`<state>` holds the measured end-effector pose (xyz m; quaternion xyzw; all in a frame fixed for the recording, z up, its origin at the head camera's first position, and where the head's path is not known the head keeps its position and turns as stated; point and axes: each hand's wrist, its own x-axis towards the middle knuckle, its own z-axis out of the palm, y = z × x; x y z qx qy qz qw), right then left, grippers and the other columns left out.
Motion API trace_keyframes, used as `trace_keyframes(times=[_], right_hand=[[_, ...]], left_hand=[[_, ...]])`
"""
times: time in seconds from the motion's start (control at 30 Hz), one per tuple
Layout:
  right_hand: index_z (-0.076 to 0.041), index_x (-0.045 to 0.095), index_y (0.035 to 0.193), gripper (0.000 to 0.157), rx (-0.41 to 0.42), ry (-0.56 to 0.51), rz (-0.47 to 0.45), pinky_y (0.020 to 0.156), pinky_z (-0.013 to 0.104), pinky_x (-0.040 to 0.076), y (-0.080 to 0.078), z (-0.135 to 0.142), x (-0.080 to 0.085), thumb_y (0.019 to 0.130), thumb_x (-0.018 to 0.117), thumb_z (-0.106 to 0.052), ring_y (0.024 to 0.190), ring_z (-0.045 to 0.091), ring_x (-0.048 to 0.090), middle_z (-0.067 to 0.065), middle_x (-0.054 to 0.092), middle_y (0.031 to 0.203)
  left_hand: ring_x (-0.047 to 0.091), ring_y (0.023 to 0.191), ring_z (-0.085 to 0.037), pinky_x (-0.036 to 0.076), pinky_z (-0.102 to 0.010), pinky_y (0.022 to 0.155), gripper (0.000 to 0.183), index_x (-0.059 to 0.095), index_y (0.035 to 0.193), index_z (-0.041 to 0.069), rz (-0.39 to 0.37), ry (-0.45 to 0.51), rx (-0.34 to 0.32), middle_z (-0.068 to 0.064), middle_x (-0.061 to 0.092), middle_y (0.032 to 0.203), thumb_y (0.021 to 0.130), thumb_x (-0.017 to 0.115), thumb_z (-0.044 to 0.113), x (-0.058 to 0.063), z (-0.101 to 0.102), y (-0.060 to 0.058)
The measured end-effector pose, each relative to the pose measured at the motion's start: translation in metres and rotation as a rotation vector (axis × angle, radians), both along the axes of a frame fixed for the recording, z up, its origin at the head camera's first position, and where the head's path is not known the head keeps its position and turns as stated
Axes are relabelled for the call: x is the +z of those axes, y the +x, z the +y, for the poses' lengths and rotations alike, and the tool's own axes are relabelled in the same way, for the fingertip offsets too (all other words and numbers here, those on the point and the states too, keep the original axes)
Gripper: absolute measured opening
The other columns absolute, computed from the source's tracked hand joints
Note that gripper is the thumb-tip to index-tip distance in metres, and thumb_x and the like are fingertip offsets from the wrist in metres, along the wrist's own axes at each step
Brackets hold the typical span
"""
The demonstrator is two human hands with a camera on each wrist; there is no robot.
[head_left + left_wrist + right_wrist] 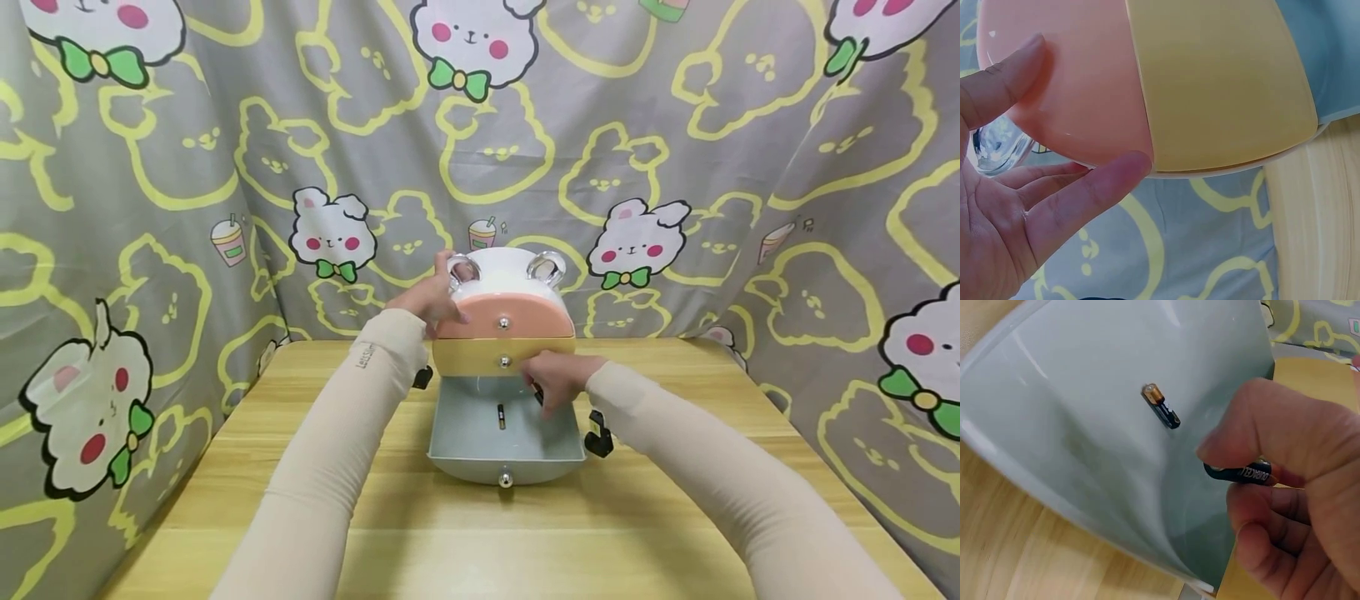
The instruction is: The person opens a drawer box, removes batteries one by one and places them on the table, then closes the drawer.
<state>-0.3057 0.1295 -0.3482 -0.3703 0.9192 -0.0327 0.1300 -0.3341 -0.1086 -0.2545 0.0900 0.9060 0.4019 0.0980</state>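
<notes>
A small drawer cabinet (502,279) with a white top and clear ears stands on the table. Its lowest drawer, grey-blue (465,429), is pulled out. My left hand (431,293) rests at the cabinet's upper left, its fingers spread along the edge and front of the pink drawer (1079,94). Over the right side of the drawer, my right hand (558,379) pinches a dark Duracell battery (1241,472) between thumb and fingers. A second battery (1161,406), dark with a copper end, lies on the drawer's floor.
The pink drawer and the yellow drawer (465,357) below it are closed, each with a round silver knob. Another knob (506,478) sits on the grey-blue drawer's front. A patterned curtain (495,167) hangs behind the wooden table (510,550) and at both sides.
</notes>
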Motion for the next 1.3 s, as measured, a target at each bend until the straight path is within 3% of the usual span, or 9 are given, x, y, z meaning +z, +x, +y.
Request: trace_keyframes(times=[0.4,0.9,1.13,1.3], right_hand=[[-0.002,0.058,0.096,0.046,-0.044,-0.107,-0.010,0.059,0.026,0.047,0.002,0.020,0.009,0.059,0.084,-0.010,0.069,0.013,0.054,-0.001,0.057,0.078],[0.000,0.054,0.098,0.051,-0.053,-0.138,-0.008,0.063,0.029,0.047,0.001,0.046,0.008,0.057,0.083,-0.006,0.071,0.016,0.052,0.003,0.054,0.083],[-0.005,0.052,0.093,0.045,-0.101,-0.135,-0.026,0.059,0.029,0.045,0.003,0.071,0.003,0.056,0.078,-0.005,0.067,0.016,0.050,0.003,0.053,0.079],[-0.007,0.051,0.091,0.043,-0.121,-0.164,-0.057,0.060,0.030,0.045,0.003,0.081,-0.001,0.057,0.077,-0.003,0.067,0.016,0.049,0.002,0.053,0.078]], left_hand=[[0.054,0.109,-0.047,0.057,-0.051,0.060,0.119,-0.011,0.146,0.035,-0.007,0.025,0.015,-0.033,0.034,0.136,0.077,0.079,-0.001,-0.001,0.001,0.000],[0.051,0.114,-0.046,0.056,-0.052,0.063,0.118,-0.011,0.145,0.034,0.004,0.007,0.029,-0.031,0.032,0.137,0.078,0.079,0.001,0.000,-0.002,0.001],[0.052,0.112,-0.047,0.056,-0.053,0.063,0.117,-0.010,0.145,0.033,-0.009,0.031,-0.006,-0.032,0.030,0.138,0.077,0.079,-0.001,-0.002,0.004,-0.003],[0.052,0.111,-0.048,0.056,-0.052,0.061,0.118,-0.010,0.144,0.033,0.006,0.021,0.017,-0.033,0.029,0.137,0.076,0.080,-0.002,-0.002,0.002,-0.003]])
